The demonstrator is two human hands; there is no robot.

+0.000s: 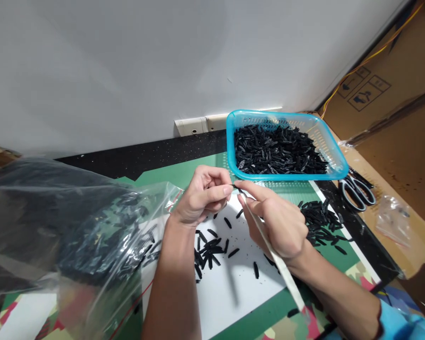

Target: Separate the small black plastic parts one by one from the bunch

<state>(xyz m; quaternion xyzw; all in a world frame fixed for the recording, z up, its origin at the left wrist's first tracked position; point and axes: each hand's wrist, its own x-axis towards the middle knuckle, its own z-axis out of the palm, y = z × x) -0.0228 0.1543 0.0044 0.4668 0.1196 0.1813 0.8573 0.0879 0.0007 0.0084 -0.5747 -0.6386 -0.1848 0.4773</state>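
Note:
My left hand (202, 196) pinches a small black plastic piece (236, 188) between thumb and fingertips above a white sheet (233, 283). My right hand (276, 219) holds a thin pale stick-like tool (276, 255), its tip touching that same piece. Several loose black pieces (210, 250) lie on the sheet below my hands. Another small heap of black pieces (320, 219) lies on the green mat (170, 174), right of my right hand.
A turquoise basket (336, 156) full of black pieces stands behind my hands. A big clear bag (74, 226) of black pieces fills the left. Scissors (357, 191) and a small plastic bag (393, 219) lie at the right on cardboard. A white wall rises behind.

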